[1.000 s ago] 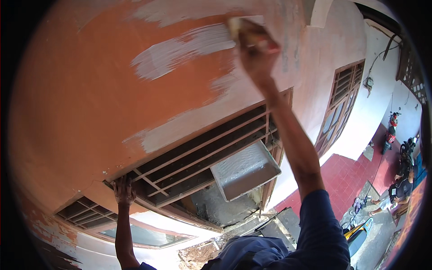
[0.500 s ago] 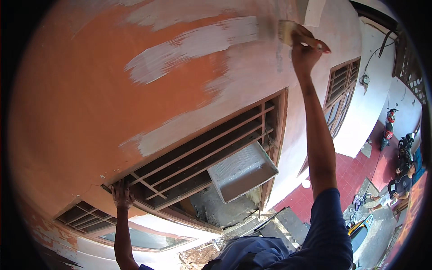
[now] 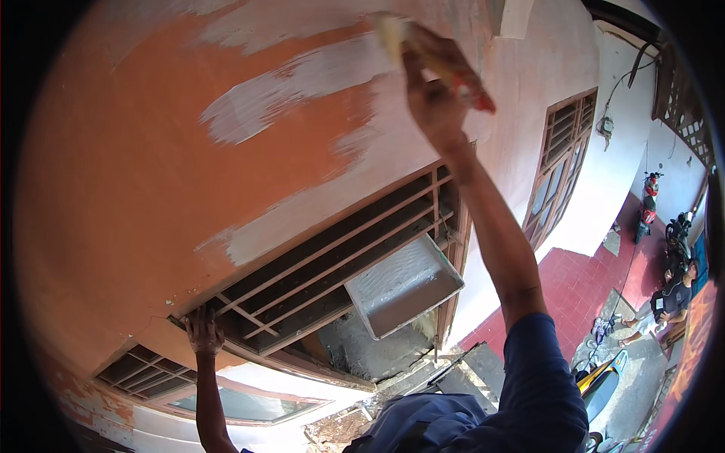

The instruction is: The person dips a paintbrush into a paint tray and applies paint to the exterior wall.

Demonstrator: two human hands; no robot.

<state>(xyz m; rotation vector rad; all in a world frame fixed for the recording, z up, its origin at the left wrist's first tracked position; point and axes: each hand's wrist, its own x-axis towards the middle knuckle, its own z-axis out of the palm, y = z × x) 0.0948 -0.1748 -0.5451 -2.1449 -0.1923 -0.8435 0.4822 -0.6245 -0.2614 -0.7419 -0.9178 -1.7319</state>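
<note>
In my raised right hand is a wide paintbrush, blurred by motion, with pale bristles and a red-tipped handle. Its bristles are at the upper wall, by the right end of a whitish paint streak on the orange wall. My left hand grips the lower left corner of the brown window frame, its fingers bent over the edge. Between the hands, a paint tray with whitish paint in it rests tilted against the window's bars.
Brown bars cross the window opening. Another barred window lies along the wall to the right. Below right are red floor tiles, parked motorcycles and a seated person. Rubble lies far below.
My right hand has swept left along the wall with the paintbrush, which is now nearer the whitish streak. The left hand keeps its hold on the window frame.
</note>
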